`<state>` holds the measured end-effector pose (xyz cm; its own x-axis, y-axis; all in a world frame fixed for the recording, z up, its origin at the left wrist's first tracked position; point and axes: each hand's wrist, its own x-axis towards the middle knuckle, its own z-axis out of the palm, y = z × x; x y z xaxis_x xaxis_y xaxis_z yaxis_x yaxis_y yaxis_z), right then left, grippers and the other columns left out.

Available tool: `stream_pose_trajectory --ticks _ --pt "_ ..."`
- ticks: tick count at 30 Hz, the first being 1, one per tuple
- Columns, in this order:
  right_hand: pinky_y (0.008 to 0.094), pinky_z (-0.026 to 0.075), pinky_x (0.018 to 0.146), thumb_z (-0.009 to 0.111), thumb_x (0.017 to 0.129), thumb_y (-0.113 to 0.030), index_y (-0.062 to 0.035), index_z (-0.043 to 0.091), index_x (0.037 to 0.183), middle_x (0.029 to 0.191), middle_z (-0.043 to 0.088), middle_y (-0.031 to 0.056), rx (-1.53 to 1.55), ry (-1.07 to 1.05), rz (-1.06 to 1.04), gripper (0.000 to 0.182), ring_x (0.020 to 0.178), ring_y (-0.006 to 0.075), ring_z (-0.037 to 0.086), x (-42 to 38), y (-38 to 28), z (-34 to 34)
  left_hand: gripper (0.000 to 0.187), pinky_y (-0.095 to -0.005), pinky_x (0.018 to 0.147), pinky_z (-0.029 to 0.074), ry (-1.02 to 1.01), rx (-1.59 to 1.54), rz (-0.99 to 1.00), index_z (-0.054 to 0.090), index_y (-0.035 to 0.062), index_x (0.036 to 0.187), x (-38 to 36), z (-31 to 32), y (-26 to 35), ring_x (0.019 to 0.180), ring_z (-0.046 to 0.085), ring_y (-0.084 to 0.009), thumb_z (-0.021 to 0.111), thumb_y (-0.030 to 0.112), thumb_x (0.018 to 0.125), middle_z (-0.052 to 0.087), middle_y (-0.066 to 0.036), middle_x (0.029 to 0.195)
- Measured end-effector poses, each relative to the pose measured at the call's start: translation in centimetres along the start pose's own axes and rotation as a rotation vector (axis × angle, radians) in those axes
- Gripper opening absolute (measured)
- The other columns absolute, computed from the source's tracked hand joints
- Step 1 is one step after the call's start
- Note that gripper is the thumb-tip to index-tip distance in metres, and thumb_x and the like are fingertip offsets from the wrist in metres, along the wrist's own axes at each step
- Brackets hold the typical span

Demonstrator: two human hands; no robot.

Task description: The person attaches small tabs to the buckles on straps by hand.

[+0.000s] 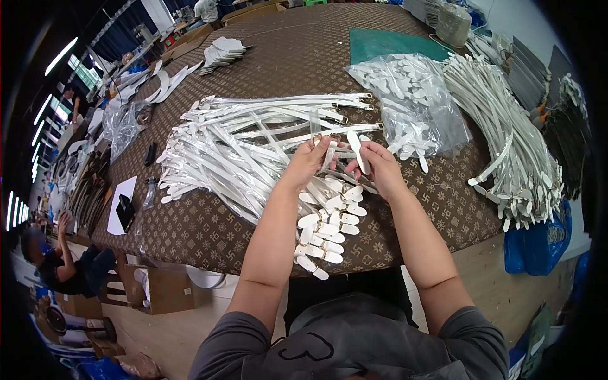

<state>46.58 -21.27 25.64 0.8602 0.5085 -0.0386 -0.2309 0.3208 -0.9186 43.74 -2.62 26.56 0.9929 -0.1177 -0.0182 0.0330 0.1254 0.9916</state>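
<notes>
My left hand (305,163) is closed around the buckle end of a white strap, near a gold-coloured buckle; its fingers partly cover this. In my right hand (381,166), thumb and fingers pinch a short white strap tab (354,149) with a rounded end, held upright. The two hands are close together above a large pile of white straps (221,152), some wrapped in clear plastic. Just below them hang several white tabs with gold buckles (326,234) near the table's front edge. A clear bag of white tabs (411,95) lies beyond my right hand.
The patterned brown cloth (278,50) covers the table. Another strap bundle (500,133) lies at right, with a green mat (392,44) at the back. White paper (122,206) with a black object sits at left. A seated person (69,266) is at the lower left.
</notes>
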Motion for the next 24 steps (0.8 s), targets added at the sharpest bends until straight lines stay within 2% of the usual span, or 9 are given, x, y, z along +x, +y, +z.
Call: stream_pose_trajectory --ticks 10,13,16,17,20,24 --pt "0.0242 0.046 0.063 0.042 0.095 -0.013 -0.0026 0.051 0.102 0.084 0.063 0.0095 -0.15 0.077 -0.118 0.016 0.068 0.0124 0.056 0.2 0.6 0.2 0.044 -0.0187 0.05 0.029 -0.031 -0.015 -0.013 0.059 0.0067 0.105 0.3 -0.2 -0.4 0.065 0.051 -0.0063 0.048 0.047 0.09 0.057 0.002 0.082" --pt "0.0234 0.046 0.067 0.041 0.095 -0.013 -0.003 0.05 0.102 0.086 0.063 0.0083 -0.273 0.098 -0.179 0.014 0.071 0.0114 0.056 0.4 1.1 0.1 0.045 -0.018 0.049 0.03 0.017 -0.037 -0.015 0.061 0.0062 0.104 0.4 0.1 -0.5 0.058 0.048 -0.0039 0.049 0.047 0.09 0.057 0.002 0.07" --pt "0.0224 0.045 0.071 0.044 0.094 -0.008 -0.003 0.049 0.101 0.087 0.063 0.0078 -0.369 0.121 -0.35 0.01 0.074 0.0103 0.057 0.5 1.5 0.4 0.043 -0.0178 0.05 0.029 -0.028 -0.023 -0.022 0.059 0.0061 0.106 0.6 -0.5 -0.8 0.064 0.05 -0.0052 0.048 0.044 0.091 0.057 0.002 0.077" --pt "0.0224 0.045 0.071 0.044 0.094 -0.008 -0.003 0.049 0.101 0.087 0.063 0.0078 -0.369 0.121 -0.351 0.01 0.074 0.0103 0.057 0.5 1.4 0.4 0.042 -0.0177 0.05 0.029 -0.05 -0.016 -0.026 0.059 0.006 0.108 0.6 -0.6 -0.8 0.066 0.051 -0.0059 0.047 0.043 0.092 0.057 0.003 0.081" --pt "0.0233 0.045 0.073 0.051 0.09 -0.004 -0.002 0.05 0.1 0.089 0.064 0.0075 -0.495 0.178 -0.484 0.01 0.081 0.0098 0.058 0.3 1.2 0.1 0.041 -0.0174 0.051 0.029 -0.041 -0.014 -0.037 0.059 0.0056 0.107 0.6 -0.5 -0.8 0.066 0.051 -0.0057 0.048 0.042 0.092 0.057 0.003 0.081" --pt "0.0239 0.045 0.074 0.056 0.087 -0.003 0.0002 0.052 0.097 0.09 0.065 0.0071 -0.387 0.196 -0.533 0.012 0.084 0.0091 0.057 0.1 1.3 -0.1 0.04 -0.0169 0.051 0.03 -0.044 -0.012 -0.028 0.058 0.0052 0.108 0.7 -0.5 -0.9 0.066 0.051 -0.0052 0.049 0.041 0.092 0.057 0.002 0.081"
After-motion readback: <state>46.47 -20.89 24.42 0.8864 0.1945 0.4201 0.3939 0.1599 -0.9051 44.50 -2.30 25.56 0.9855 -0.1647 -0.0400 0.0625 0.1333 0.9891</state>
